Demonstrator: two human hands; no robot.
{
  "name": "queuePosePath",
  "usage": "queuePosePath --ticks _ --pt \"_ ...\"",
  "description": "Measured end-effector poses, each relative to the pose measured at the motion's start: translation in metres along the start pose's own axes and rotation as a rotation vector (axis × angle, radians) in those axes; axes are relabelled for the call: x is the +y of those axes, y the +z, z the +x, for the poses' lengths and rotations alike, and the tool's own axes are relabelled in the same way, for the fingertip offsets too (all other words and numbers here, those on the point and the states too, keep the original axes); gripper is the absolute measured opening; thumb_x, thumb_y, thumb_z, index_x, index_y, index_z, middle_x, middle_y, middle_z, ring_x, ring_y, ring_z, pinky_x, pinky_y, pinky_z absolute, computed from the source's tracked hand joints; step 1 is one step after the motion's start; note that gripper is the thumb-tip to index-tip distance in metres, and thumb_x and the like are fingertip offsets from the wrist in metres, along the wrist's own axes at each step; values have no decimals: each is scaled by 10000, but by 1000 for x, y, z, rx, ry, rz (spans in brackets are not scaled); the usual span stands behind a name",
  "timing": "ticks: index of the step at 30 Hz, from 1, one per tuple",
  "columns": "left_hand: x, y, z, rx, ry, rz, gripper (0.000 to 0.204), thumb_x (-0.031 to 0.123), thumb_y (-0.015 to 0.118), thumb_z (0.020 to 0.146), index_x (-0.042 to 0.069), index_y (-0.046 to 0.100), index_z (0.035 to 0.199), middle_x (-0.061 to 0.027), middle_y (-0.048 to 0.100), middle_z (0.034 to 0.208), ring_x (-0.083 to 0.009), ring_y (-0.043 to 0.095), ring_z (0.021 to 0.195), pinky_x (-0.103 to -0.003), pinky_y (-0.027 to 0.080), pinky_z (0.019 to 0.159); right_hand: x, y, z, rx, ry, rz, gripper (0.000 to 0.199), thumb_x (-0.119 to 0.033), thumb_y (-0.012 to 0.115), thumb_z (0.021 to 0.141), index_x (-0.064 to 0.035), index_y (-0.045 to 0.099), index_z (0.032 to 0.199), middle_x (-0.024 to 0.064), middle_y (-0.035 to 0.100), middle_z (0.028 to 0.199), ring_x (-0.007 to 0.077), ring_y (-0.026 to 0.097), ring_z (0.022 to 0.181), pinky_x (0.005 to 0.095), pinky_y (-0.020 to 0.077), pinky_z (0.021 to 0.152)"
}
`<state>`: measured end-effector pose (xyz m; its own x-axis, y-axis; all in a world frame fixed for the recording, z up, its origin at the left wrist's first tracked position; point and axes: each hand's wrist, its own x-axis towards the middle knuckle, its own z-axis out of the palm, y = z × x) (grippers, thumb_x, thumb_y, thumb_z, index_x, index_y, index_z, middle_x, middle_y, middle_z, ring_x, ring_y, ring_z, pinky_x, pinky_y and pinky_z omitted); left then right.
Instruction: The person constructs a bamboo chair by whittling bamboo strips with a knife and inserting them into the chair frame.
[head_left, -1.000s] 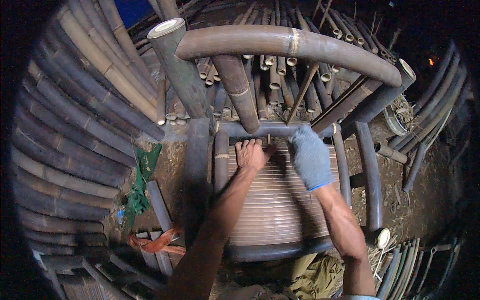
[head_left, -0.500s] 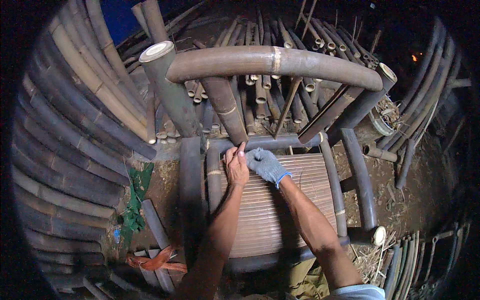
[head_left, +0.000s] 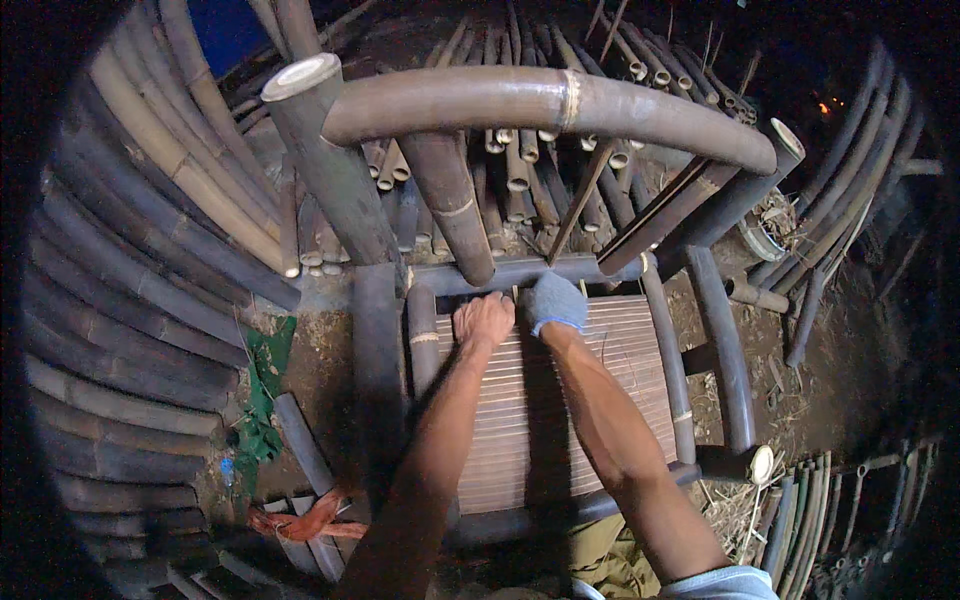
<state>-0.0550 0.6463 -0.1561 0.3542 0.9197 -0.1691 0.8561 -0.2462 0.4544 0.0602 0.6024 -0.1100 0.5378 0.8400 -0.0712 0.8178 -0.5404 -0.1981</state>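
Observation:
A bamboo chair stands before me, with a slatted seat (head_left: pixel 510 420) and a thick curved top rail (head_left: pixel 470 98). My bare left hand (head_left: pixel 485 320) is at the seat's far edge, fingers bent down over it beside the foot of a slanted back post (head_left: pixel 450 205). Just to its right, my right hand (head_left: pixel 556 303) in a grey-blue knit glove is closed against the same edge, below a thin upright bamboo strip (head_left: pixel 582 200). The glove hides its fingertips and whatever lies under them. Behind both hands runs the rear crossbar (head_left: pixel 520 268).
Cut bamboo poles (head_left: pixel 515 165) lie piled beyond the chair. Thick curved poles (head_left: pixel 130 270) line the left side, and more lean at the right (head_left: pixel 850 180). A tub of shavings (head_left: pixel 770 225) is at the right; orange strapping (head_left: pixel 310 518) and green cloth (head_left: pixel 262 385) lie at the left.
My left hand has come away from the back post's foot and down onto the seat edge. The gloved right hand has shifted right, apart from the left. The view has tilted slightly.

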Motion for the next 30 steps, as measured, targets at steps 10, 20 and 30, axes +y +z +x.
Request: queuePosePath --ticks 10,20,30 --pt "2 -13 32 -454 20 66 521 345 389 897 89 611 1292 -136 540 1406 -352 528 1281 -492 408 1058 37 35 43 -530 -466 637 256 -198 514 902 -28 594 730 92 585 577 238 585 479 380 435 430" --pt "33 7 19 -134 21 -60 351 358 490 873 156 737 1018 -152 672 1186 -369 623 1108 -465 440 967 84 52 67 -51 -833 -95 277 -283 535 919 -53 679 864 181 656 677 339 606 568 433 498 547" --pt "-2 10 -1 435 204 -500 273 338 648 868 78 709 810 -94 646 870 -316 573 894 -412 462 808 19 20 5 -116 -434 965 275 -71 573 860 18 628 1114 143 704 934 221 626 811 369 510 789"
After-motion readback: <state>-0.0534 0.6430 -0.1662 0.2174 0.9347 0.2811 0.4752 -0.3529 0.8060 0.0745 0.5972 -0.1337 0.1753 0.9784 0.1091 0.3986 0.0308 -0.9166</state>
